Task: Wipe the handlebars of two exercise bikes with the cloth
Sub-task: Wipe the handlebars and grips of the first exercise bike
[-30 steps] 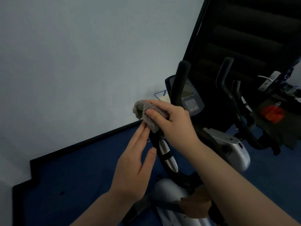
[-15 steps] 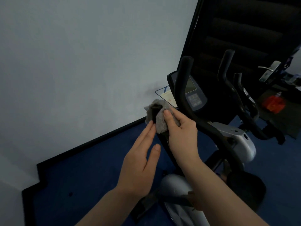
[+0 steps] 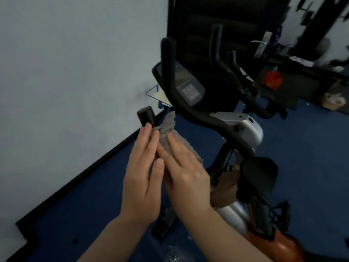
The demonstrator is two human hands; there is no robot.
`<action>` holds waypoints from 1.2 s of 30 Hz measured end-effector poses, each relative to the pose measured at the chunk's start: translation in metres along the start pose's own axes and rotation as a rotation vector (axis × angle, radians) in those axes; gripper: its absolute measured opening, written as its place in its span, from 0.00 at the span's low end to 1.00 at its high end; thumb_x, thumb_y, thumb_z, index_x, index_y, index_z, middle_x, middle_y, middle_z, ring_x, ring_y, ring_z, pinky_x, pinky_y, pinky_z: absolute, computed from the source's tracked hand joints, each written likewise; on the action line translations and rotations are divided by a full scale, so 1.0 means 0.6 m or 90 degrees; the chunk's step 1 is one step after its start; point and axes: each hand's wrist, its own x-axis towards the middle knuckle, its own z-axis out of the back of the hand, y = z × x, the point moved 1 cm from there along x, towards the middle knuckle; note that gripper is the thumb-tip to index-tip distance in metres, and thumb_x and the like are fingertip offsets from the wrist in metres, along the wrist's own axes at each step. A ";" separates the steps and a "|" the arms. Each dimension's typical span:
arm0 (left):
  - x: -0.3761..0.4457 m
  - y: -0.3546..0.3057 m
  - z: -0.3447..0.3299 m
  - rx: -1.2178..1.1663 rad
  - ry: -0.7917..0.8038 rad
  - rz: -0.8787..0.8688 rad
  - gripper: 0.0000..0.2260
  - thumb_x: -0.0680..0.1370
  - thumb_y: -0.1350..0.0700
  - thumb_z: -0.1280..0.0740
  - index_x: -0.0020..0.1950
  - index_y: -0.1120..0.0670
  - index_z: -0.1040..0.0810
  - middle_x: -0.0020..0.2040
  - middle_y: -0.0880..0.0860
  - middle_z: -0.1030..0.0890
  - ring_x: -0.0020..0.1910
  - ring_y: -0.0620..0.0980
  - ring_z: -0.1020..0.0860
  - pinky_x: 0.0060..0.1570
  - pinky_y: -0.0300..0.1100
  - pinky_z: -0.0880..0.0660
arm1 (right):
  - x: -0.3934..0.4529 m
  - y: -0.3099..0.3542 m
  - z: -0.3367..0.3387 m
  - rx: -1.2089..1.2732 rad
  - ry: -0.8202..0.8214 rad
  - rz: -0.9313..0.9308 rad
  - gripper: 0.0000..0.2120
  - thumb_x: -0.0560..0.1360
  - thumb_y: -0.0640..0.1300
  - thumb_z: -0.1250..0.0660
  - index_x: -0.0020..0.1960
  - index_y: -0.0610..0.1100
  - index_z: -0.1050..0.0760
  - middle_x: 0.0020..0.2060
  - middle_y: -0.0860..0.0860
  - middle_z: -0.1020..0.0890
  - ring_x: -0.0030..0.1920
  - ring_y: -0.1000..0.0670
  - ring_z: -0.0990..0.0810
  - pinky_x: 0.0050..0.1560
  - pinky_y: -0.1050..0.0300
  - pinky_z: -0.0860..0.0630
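A: Both hands slid down the near handlebar [image 3: 146,115] since 0.5 s ago; its black end cap is now bare above the fingers; the cloth [image 3: 168,133] moved down with them.

B: Grip state?

A: Right hand [image 3: 186,173] lies over the grey cloth, fingers fairly straight, pressing it onto the bar; whether the fingers wrap under it, cannot tell; left hand [image 3: 142,178] has fingers straight and together, flat against the cloth's left side; thumb out.

B: Cloth location?

A: Sandwiched between the 2 hands on the near bar, just below the end cap; 1 fuzzy corner sticks up past the fingertips.

B: Rest?

A: Other handlebar [image 3: 170,72] curves up right of the hands, console [image 3: 186,85] behind it; black saddle [image 3: 259,173] at right; second bike [image 3: 236,72] further back; blue floor [image 3: 85,205]; white wall [image 3: 66,72].
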 end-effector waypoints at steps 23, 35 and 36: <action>0.006 0.013 -0.038 0.191 0.235 -0.144 0.22 0.81 0.50 0.51 0.75 0.53 0.40 0.76 0.46 0.39 0.78 0.48 0.50 0.74 0.45 0.61 | -0.093 -0.041 0.012 0.133 -0.138 -0.479 0.19 0.82 0.54 0.49 0.72 0.55 0.37 0.73 0.56 0.34 0.73 0.62 0.39 0.72 0.62 0.37; 0.002 0.012 -0.050 0.203 0.202 -0.112 0.22 0.81 0.51 0.50 0.75 0.53 0.40 0.76 0.46 0.39 0.77 0.49 0.50 0.74 0.46 0.61 | -0.001 -0.093 0.008 0.207 -0.163 -0.735 0.23 0.82 0.51 0.49 0.76 0.53 0.44 0.68 0.48 0.26 0.67 0.49 0.28 0.66 0.48 0.29; 0.001 0.011 -0.052 0.205 0.196 -0.107 0.22 0.81 0.52 0.50 0.75 0.54 0.39 0.76 0.46 0.39 0.77 0.49 0.50 0.74 0.46 0.61 | 0.002 -0.096 0.007 0.225 -0.157 -0.740 0.23 0.83 0.51 0.49 0.77 0.52 0.45 0.68 0.47 0.27 0.67 0.49 0.28 0.66 0.48 0.29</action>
